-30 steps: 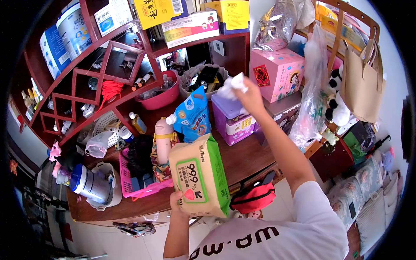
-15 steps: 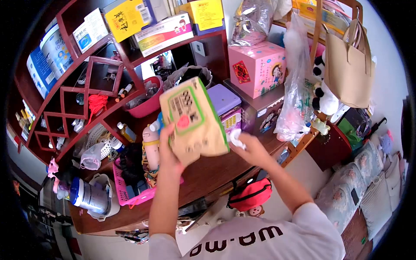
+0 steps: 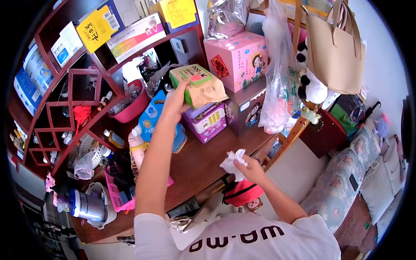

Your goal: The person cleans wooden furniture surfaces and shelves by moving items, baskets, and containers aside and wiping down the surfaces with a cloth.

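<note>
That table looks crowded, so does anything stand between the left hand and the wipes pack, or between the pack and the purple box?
Nothing visible does. The left hand grips the wipes pack directly, and the pack is right above the purple box, though whether they touch is unclear. The blue pouch stands beside that box.

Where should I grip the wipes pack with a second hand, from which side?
Probably the tan right end of the wipes pack, coming from the near right: that end is uncovered and faces right, while the left hand grips the left side and the pink box stands behind. The right hand holds a white wipe, so may need freeing.
</note>
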Available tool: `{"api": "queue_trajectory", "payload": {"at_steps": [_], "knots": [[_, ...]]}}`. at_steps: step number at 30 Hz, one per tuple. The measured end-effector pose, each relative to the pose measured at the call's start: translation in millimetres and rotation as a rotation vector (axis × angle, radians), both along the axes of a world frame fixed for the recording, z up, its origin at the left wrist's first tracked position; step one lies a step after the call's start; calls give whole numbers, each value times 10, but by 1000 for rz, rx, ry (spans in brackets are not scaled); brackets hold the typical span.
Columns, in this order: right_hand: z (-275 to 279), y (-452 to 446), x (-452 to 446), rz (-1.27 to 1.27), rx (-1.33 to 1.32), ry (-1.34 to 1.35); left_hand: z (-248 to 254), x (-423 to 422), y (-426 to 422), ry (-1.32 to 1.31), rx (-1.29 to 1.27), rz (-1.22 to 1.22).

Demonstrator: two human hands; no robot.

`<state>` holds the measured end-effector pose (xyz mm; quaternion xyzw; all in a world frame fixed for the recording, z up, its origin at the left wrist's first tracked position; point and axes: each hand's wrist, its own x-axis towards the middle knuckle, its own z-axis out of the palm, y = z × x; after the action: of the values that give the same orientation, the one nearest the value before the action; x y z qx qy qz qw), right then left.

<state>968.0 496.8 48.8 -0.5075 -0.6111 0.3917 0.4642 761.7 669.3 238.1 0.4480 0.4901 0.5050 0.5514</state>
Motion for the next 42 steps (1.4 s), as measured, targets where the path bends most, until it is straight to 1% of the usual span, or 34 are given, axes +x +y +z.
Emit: {"api": "queue_trajectory", "payload": {"at_steps": [1,2,3,4,5,8,9,11,12,13,14,15,17,19,20,21,22,23,24,25,26,27,28,31,32,33,34,35,36,37,38,39,41,42], "knots": [[-41,-3,27,-102,12,-22,66,-26,-72,185,77,34],[-44,22,99,-248,-87,54,-85,-211,133,412,132,55],[-85,90,138,-409,81,226,-115,-305,213,639,190,75],[-74,118,237,-493,118,222,-221,-376,226,637,178,76],[41,181,290,-576,304,176,-159,-373,43,579,265,92],[-159,465,465,-578,528,-444,-400,-410,-460,547,525,267],[-153,523,488,-532,565,-682,-474,-405,-707,479,568,242],[-484,709,488,-544,367,-846,-818,-479,-1096,504,650,183],[-497,748,402,-598,383,-879,-950,-504,-1299,595,694,143],[-495,767,265,-652,396,-914,-1127,-510,-1469,430,561,76],[-490,654,85,-512,318,-854,-1303,-525,-1605,377,475,42],[-470,492,-139,-378,246,-786,-1402,-520,-1715,493,519,37],[-449,124,-614,-49,273,-412,-1685,-521,-1844,306,347,67],[-278,-59,-708,277,569,-580,-1782,-501,-1908,365,367,119],[-376,62,-596,340,582,-596,-1813,-518,-1937,360,363,119],[-461,195,-471,312,595,-483,-1816,-549,-1964,526,451,143],[-327,264,-252,185,479,-495,-1817,-581,-1982,695,540,165],[-550,446,49,24,468,-599,-1839,-609,-2007,695,539,165],[-511,576,327,-149,482,-566,-1879,-634,-2041,747,558,195],[-570,732,665,-271,383,-721,-1921,-648,-2071,797,574,228],[-520,852,843,-471,299,-720,-1962,-666,-2092,795,568,233],[-543,983,1022,-556,44,-905,-2008,-685,-2113,833,574,246],[-610,1124,1092,-756,318,-872,-2047,-697,-2130,872,580,257],[-692,1194,837,-839,457,-850,-2114,-702,-2117,904,592,293],[-542,985,543,-644,59,-857,-2112,-707,-2109,904,594,286],[-938,903,354,-551,417,-805,-2114,-696,-2093,914,591,304],[-570,543,-87,-419,427,-650,-2122,-674,-2089,922,585,320],[-464,290,-378,-231,528,-574,-2129,-665,-2097,918,580,311],[-299,109,-666,78,148,-678,-2130,-673,-2104,910,587,319],[-224,-106,-803,221,373,-595,-2130,-678,-2108,902,596,329],[-163,-235,-817,254,700,-563,-2127,-681,-2114,881,584,328],[-226,-165,-753,284,676,-556,-2121,-681,-2122,883,581,322],[-135,42,-380,308,359,-655,-2097,-696,-2124,858,580,338],[-236,171,-33,151,516,-554,-2107,-704,-2123,848,594,344]]}}
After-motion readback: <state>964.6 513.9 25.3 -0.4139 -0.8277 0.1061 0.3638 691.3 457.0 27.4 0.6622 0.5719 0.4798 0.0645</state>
